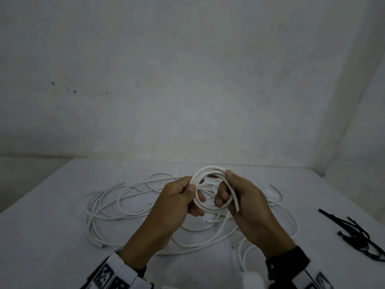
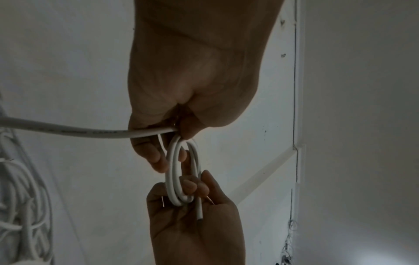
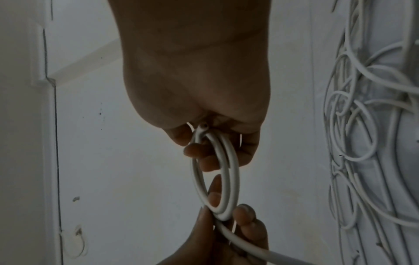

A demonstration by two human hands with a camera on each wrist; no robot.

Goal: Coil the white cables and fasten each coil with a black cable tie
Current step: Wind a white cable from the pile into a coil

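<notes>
1. I see my left hand (image 1: 177, 197) raised above the table (image 1: 52, 226), thumb and curled fingers pinching the left side of a small white cable coil (image 1: 208, 174).
2. My right hand (image 1: 245, 203) grips the right side of the same coil, fingers hooked through the loop and thumb pressed on its outer edge.
3. The coil is held in the air between both hands, just in front of me, above the middle of the table. It shows about two turns lying side by side.
4. The cut end of the cable (image 1: 237, 206) sticks out downward past my right palm; in the right wrist view the end (image 3: 202, 127) shows its round cross-section close to the fingers.
5. In the left wrist view the running length of the cable (image 2: 68, 131) leaves my left hand (image 2: 192, 86) and goes off to the left side of the picture, with faint printing along its jacket.
6. Under and around my hands a loose tangle of white cables (image 1: 116, 207) lies spread over the table, reaching left, right and toward the near edge.
7. A bunch of black cable ties (image 1: 358, 232) lies on the table at the right, well apart from the coil and untouched.
8. A plain, stained wall (image 1: 187, 80) stands behind the far edge of the table.
</notes>
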